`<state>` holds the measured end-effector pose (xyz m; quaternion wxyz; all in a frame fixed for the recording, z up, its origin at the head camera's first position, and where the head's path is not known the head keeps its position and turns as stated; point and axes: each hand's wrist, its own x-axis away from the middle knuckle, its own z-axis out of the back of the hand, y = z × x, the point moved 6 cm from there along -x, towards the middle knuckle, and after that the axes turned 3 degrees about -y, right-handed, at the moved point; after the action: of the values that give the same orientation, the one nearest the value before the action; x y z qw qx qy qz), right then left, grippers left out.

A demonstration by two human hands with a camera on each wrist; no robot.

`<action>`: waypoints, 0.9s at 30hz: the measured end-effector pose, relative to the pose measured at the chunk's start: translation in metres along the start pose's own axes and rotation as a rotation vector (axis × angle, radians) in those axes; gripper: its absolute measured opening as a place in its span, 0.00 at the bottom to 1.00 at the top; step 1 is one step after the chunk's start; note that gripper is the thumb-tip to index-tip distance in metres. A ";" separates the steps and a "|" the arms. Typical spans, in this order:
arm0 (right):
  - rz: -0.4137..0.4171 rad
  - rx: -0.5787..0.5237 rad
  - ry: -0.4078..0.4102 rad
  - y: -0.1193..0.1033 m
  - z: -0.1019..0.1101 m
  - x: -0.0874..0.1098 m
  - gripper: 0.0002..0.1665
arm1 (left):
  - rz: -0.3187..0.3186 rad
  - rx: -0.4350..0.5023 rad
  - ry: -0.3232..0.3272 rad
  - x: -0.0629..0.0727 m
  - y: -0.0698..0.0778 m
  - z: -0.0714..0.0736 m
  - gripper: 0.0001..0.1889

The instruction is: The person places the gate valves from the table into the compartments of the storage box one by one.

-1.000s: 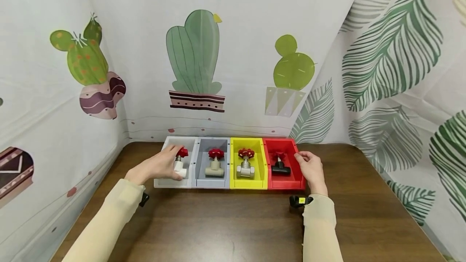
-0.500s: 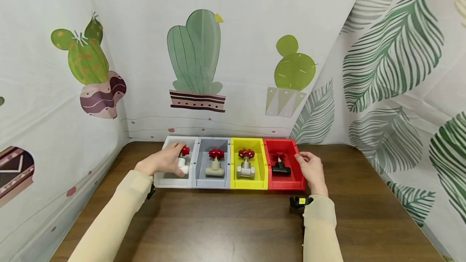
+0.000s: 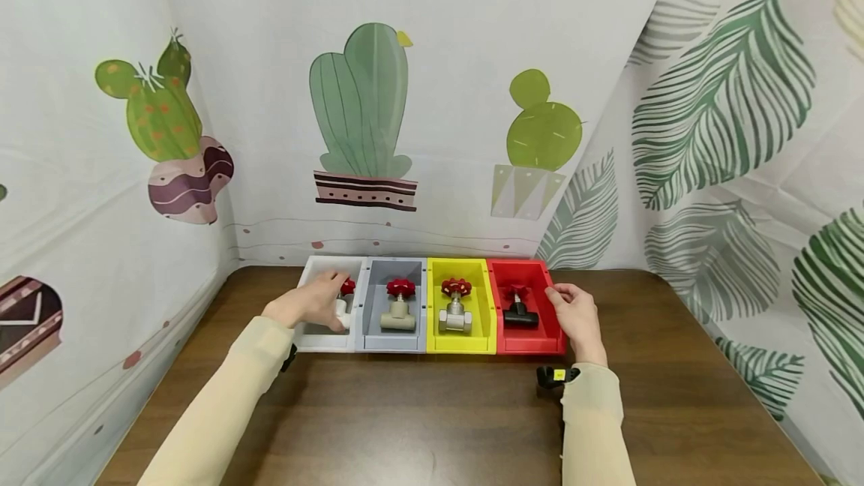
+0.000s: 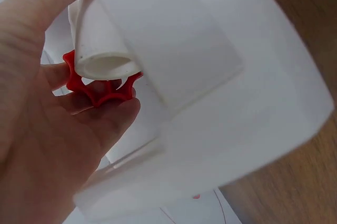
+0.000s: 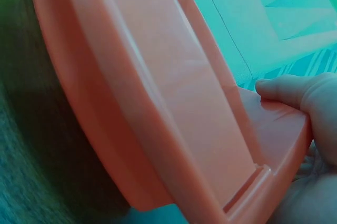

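In the head view my left hand reaches into the white bin at the row's left end. It holds a white valve with a red handwheel. The left wrist view shows its fingers curled under the red handwheel, while the thumb lies along the white valve body. At the other end, my right hand grips the right wall of the red bin. Its thumb lies over the wall's edge, the other fingers mostly hidden outside. A black valve with a red handwheel lies in that bin.
Between them stand a grey-blue bin with a beige valve and a yellow bin with a metal valve. The bins adjoin on a brown wooden table. A patterned cloth hangs behind.
My left hand has shifted a little to the right inside the white bin, and the white valve has moved right with it. The right hand keeps its place on the red bin.
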<state>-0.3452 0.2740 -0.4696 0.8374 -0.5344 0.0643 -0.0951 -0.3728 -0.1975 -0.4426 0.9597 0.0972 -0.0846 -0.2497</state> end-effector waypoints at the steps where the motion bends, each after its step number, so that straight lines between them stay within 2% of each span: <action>1: 0.002 0.001 0.000 -0.001 0.000 0.000 0.24 | 0.004 -0.005 0.002 0.000 0.000 0.000 0.55; 7: -0.006 -0.004 0.008 -0.002 0.000 0.001 0.23 | 0.031 -0.036 -0.008 -0.001 -0.001 -0.002 0.54; 11: -0.026 -0.004 0.010 0.000 -0.001 0.002 0.24 | 0.071 -0.002 -0.040 -0.001 -0.001 -0.003 0.53; 16: -0.005 -0.003 0.017 -0.001 -0.001 0.002 0.26 | 0.121 0.045 -0.069 0.000 0.000 -0.002 0.54; 27: -0.023 -0.012 0.024 0.004 0.000 0.001 0.24 | 0.162 0.044 -0.084 0.004 0.003 -0.003 0.56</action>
<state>-0.3435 0.2748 -0.4732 0.8323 -0.5388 0.0691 -0.1107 -0.3676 -0.1967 -0.4449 0.9701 0.1004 -0.1376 -0.1731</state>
